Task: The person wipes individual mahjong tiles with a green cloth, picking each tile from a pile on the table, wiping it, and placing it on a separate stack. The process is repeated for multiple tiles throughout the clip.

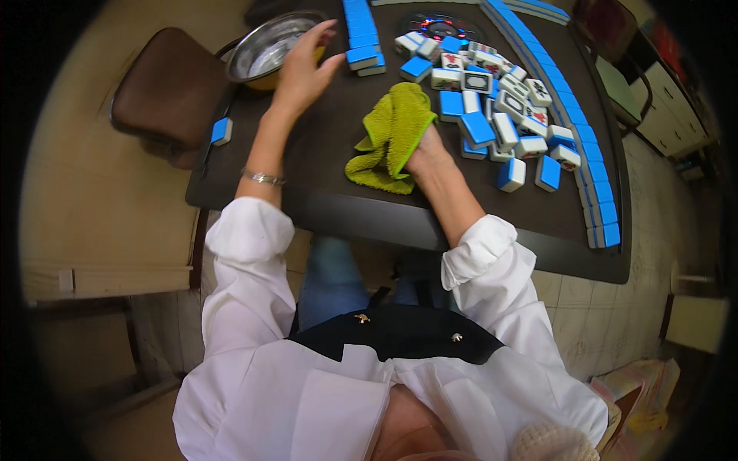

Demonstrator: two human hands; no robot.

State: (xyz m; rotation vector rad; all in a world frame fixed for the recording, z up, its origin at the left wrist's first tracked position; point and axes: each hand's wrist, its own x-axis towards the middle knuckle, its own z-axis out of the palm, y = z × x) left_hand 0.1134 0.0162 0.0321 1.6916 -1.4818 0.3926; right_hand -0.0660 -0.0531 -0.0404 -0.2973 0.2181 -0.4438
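My right hand point(428, 151) grips a yellow-green microfiber cloth point(398, 135), which hangs in folds over my fingers and hides most of them. The cloth is just above or on the dark mahjong table point(323, 155); I cannot tell which. My left hand point(305, 72) is raised with its fingers apart and nothing in it. It partly covers a steel bowl point(259, 49) at the table's left side. Close to its fingertips ends a stacked row of blue-backed mahjong tiles point(362, 34). Right of the cloth lies a loose heap of mahjong tiles point(478, 124), some face up, some blue side up.
A long curved wall of tiles point(576, 115) runs along the table's right side. One lone tile point(221, 131) lies near the left edge. A round lit panel point(441, 27) sits at the table's centre. A brown chair point(167, 86) stands left, a green-seated chair point(617, 92) right.
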